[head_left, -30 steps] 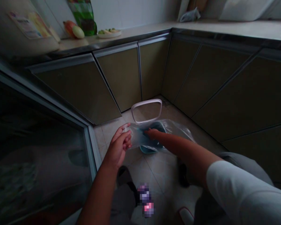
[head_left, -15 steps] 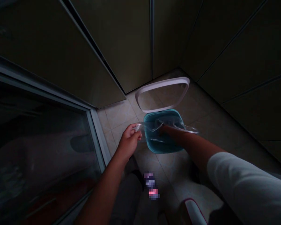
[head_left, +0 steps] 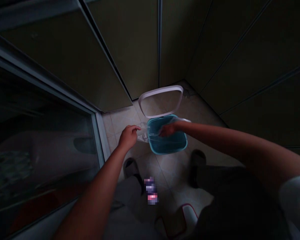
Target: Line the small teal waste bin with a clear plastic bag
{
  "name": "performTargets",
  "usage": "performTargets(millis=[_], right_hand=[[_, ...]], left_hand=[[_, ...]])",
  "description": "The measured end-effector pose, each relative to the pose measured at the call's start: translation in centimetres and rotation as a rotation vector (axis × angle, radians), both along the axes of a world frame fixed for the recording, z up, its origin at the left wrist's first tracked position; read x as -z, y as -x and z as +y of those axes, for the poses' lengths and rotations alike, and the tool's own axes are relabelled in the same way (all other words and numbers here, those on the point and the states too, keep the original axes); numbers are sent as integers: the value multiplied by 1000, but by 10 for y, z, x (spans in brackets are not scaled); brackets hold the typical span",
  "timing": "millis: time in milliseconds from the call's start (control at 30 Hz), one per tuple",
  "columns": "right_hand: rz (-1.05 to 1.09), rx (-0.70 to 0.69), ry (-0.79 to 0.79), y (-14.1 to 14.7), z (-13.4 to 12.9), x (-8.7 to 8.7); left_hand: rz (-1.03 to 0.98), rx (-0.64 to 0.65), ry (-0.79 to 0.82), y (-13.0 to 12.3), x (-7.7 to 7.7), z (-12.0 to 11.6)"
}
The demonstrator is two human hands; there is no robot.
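Note:
A teal plastic bin [head_left: 168, 149] stands on the floor with its white rim frame [head_left: 181, 98] tilted up at the back. A clear plastic bag [head_left: 143, 135] hangs over the bin's left side and stretches across its mouth. My left hand [head_left: 128, 137] is left of the bin, its fingers closed on the bag's edge. Over the bin's opening is my right hand [head_left: 169, 128], reaching in at the bag. Its fingers are blurred, so their grip is unclear. More of the clear film shows behind the right wrist.
Dark cabinet panels [head_left: 130, 50] rise behind the bin and to the right. A framed glass panel [head_left: 52, 140] runs along the left. My slippered feet [head_left: 197, 163] are on either side near the bin. A pixelated object [head_left: 151, 190] and a red-edged white item [head_left: 190, 215] are lower down.
My right hand has come up from deeper in the bin and now shows above its opening. My left hand keeps the bag's edge at the left. The view has shifted.

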State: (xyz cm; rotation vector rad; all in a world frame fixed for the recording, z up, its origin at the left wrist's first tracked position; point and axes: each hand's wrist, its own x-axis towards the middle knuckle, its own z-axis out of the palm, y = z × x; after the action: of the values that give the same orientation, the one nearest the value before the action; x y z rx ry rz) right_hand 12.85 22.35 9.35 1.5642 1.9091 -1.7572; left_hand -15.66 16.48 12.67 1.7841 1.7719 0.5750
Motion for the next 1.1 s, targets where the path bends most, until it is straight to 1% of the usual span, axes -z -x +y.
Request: performTargets(millis=[67,100,133,200,233,300,367,400,467,500,567,633,667,700,767,833,967,1033,1100], right_hand=[[-24,-24,28,-12,15,-18],[-40,14,17,-25,20,-27],[-63,85,-13,-39,23,-34],[-129,279,-77,-71,24,-46],[-160,375,-88,-85,22,-49],[-198,530,-48,-106,14,-51],[-211,629,11,-115,4,-47],[-214,651,14,-117,0,-45],[-257,619,-64,-115,-6,-39],[-300,577,-154,-114,-8,-37],[-415,480,-413,-111,-8,-33],[-508,398,-661,-108,-6,-29],[-525,365,-745,-106,-4,-27],[-525,330,-795,-105,-2,-25],[-502,259,-829,-104,2,-20],[-480,203,-827,-104,7,-15],[-478,99,-692,-107,17,-5],[-474,63,-647,-110,22,1],[-450,57,-630,-112,27,8]], left_hand=[[50,-18,5,3,3,1],[77,-32,22,5,4,1],[104,-49,53,6,4,2],[153,-86,136,6,3,3],[179,-107,177,6,1,3],[255,-169,231,4,-4,4],[377,-221,221,0,-10,4],[444,-225,176,-2,-13,3],[549,-169,6,-8,-18,3],[576,-110,-97,-12,-19,4],[584,34,-252,-21,-17,7],[569,179,-290,-29,-12,14],[564,234,-277,-33,-7,19],[561,271,-256,-35,-2,23],[566,300,-208,-36,9,33],[581,306,-168,-33,20,41],[588,301,-70,-21,38,52],[525,274,-3,-15,49,56],[370,236,91,-12,61,63]])
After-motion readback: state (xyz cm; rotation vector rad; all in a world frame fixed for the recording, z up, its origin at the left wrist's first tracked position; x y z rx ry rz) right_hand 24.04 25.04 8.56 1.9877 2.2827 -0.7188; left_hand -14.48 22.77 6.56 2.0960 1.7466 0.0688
